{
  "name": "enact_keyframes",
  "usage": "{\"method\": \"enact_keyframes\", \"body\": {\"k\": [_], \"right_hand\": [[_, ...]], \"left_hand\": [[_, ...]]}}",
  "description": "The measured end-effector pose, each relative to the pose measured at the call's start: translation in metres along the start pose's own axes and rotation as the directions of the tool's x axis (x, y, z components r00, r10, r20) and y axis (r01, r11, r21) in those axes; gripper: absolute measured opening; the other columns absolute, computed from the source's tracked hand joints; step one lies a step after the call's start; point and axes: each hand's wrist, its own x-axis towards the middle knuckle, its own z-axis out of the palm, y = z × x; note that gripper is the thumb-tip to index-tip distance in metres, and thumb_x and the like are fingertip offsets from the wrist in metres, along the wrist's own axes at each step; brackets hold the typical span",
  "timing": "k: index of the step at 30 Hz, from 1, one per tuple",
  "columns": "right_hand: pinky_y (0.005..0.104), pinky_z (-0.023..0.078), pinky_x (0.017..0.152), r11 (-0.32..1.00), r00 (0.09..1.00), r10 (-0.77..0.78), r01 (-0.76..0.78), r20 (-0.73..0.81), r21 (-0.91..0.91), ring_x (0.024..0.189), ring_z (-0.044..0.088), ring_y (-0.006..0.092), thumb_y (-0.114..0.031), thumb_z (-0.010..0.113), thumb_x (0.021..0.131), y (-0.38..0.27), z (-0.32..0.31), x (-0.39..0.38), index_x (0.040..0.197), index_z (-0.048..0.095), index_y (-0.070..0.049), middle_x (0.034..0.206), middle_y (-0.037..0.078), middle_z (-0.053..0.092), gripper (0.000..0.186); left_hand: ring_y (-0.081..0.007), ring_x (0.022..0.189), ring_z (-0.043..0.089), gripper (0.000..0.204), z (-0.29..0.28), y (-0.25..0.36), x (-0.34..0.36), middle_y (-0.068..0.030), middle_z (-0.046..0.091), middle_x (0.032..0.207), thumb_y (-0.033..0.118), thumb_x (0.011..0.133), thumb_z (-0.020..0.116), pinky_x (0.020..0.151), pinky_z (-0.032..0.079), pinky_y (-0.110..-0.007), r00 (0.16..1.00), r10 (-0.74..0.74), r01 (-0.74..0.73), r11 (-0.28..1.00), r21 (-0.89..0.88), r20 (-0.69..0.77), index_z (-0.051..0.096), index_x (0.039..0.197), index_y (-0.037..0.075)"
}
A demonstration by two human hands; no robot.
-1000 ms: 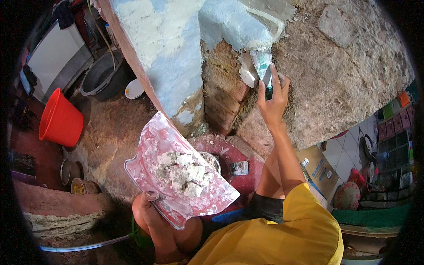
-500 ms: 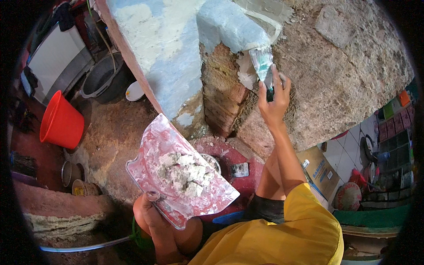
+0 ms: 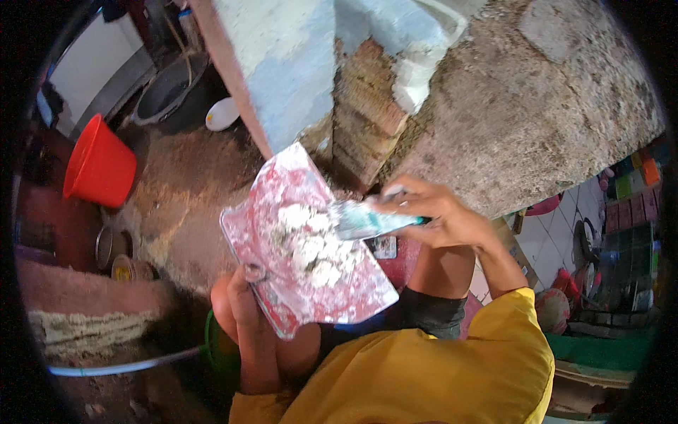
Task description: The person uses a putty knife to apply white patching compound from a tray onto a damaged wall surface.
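White lumpy plaster (image 3: 311, 244) is sitting heaped on the red, plaster-smeared flat board (image 3: 300, 247), which my left hand (image 3: 247, 304) is gripping at seven o'clock, holding it level. My right hand (image 3: 441, 215), at three o'clock, is clasping a pale-bladed trowel (image 3: 364, 220), scooping.

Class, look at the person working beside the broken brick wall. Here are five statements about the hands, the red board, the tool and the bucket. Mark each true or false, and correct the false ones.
1. The left hand holds the red board from below. True.
2. The red board carries lumps of white plaster. True.
3. The right hand is empty. False: it grips a flat-bladed scraper.
4. The scraper's blade is pressed against the brick wall. False: it lies on the plaster on the board.
5. A blue bucket stands at the left. False: the bucket is red.
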Motion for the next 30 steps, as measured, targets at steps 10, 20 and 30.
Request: {"method": "enact_keyframes", "body": {"k": [10, 20, 30], "right_hand": [[0.0244, 0.044, 0.053, 0.814, 0.819, 0.569, -0.574, 0.075, 0.087, 0.061, 0.054, 0.0110, -0.002, 0.059, 0.084, -0.056, -0.051, -0.042, 0.116, 0.061, -0.006, 0.084, 0.008, 0.059, 0.032], [0.0202, 0.042, 0.049, 0.678, 0.727, 0.685, -0.659, 0.046, 0.328, 0.058, 0.045, 0.0023, -0.001, 0.055, 0.089, -0.055, -0.010, -0.032, 0.133, 0.047, -0.013, 0.087, 0.000, 0.064, 0.047], [0.0207, 0.043, 0.055, 0.689, 0.748, 0.663, -0.602, -0.017, 0.404, 0.067, 0.050, 0.0049, 0.003, 0.057, 0.086, -0.053, 0.008, -0.022, 0.132, 0.047, -0.006, 0.095, 0.003, 0.060, 0.048]], "left_hand": [[-0.0196, 0.060, 0.053, 0.024, 0.014, 0.007, -0.012, -0.0083, 0.057, 0.072, 0.022, 0.077, 0.059, 0.059, 0.042, -0.030, 0.988, 0.108, -0.086, 0.977, -0.194, 0.107, 0.061, 0.078, -0.002], [-0.0208, 0.068, 0.053, 0.025, 0.013, -0.008, -0.004, -0.0100, 0.056, 0.076, 0.022, 0.078, 0.059, 0.064, 0.042, -0.033, 0.948, 0.236, -0.160, 0.934, -0.319, 0.215, 0.058, 0.079, -0.003], [-0.0245, 0.082, 0.053, 0.029, -0.004, -0.022, 0.008, -0.0104, 0.055, 0.091, 0.013, 0.078, 0.054, 0.076, 0.042, -0.037, 0.946, 0.110, 0.005, 0.936, -0.352, 0.306, 0.051, 0.102, -0.003]]}}
